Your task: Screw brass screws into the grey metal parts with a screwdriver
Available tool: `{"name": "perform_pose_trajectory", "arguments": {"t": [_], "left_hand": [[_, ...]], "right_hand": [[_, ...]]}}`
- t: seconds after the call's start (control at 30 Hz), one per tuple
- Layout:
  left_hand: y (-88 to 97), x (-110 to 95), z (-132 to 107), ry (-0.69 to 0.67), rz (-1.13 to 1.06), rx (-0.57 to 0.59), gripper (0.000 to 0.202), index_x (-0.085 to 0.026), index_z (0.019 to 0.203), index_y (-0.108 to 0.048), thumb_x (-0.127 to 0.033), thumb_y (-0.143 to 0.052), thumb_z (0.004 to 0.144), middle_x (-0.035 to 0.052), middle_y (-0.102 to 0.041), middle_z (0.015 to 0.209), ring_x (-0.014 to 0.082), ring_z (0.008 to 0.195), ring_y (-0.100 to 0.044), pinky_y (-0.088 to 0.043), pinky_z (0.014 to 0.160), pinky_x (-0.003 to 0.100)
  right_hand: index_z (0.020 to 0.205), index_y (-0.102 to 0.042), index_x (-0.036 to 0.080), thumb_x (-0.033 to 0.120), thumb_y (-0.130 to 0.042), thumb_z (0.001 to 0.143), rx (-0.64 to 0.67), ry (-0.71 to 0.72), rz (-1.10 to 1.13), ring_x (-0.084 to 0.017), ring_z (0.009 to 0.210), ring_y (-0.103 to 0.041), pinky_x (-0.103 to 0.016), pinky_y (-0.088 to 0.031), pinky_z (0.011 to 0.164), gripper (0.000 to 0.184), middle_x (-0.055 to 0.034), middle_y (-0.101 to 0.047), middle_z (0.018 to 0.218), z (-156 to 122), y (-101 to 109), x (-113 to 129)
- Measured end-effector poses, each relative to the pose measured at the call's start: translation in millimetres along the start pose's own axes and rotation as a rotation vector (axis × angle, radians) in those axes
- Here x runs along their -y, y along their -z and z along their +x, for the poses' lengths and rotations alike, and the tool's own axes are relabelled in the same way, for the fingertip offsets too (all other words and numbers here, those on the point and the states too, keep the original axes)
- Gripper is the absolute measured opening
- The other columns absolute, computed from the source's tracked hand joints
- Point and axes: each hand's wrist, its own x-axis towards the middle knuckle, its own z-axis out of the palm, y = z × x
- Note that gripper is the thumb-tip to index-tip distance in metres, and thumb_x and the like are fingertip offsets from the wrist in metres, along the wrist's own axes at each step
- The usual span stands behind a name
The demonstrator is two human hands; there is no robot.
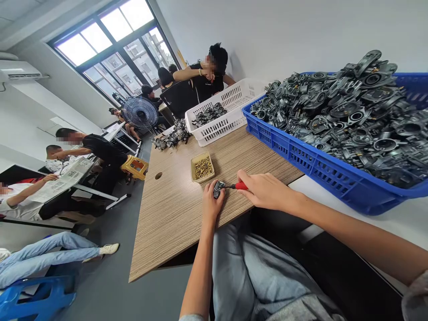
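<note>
My left hand [212, 204] is shut on a small dark metal carburetor body [219, 189], resting it on the wood-grain table [174, 214]. My right hand [264, 189] grips a red-handled screwdriver [241, 185], and its thin shaft reaches the carburetor body. Just beyond both hands, a small tan tray [193, 168] holds brass screws [203, 168]. To the right, a blue plastic crate [301, 165] is heaped with several grey metal carburetor bodies [344, 111].
A white slotted basket [230, 117] of metal parts stands at the far table end, with a loose pile [171, 138] beside it. My legs are below the table edge. Co-workers [203, 76] sit beyond, near a black fan [140, 113] and a yellow stool [134, 167].
</note>
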Motion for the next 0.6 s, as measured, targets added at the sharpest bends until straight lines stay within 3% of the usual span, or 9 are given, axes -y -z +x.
{"name": "perform_pose_trajectory", "arguments": {"t": [0.27, 0.6], "left_hand": [[-0.4, 0.2, -0.5, 0.006, 0.004, 0.004, 0.039, -0.023, 0.144, -0.068, -0.037, -0.068, 0.108, 0.0130, -0.072, 0.131, 0.0295, 0.123, -0.072, -0.059, 0.113, 0.048], [-1.0, 2.0, -0.1, -0.001, 0.016, 0.008, 0.039, -0.023, 0.145, -0.068, -0.035, -0.067, 0.108, 0.0132, -0.073, 0.129, 0.0293, 0.122, -0.073, -0.059, 0.112, 0.047]], "right_hand": [[0.125, -0.064, 0.017, 0.052, -0.045, 0.121, -0.033, -0.094, -0.101, -0.030, 0.085, -0.082, -0.030, -0.031, 0.065, 0.040, -0.0135, -0.083, 0.088, 4.6, -3.4, 2.0], [0.098, -0.080, 0.017, 0.051, -0.042, 0.121, -0.051, -0.184, -0.126, -0.027, 0.088, -0.081, -0.031, -0.029, 0.066, 0.056, -0.0152, -0.085, 0.091, 7.6, -5.6, 4.0]]}}
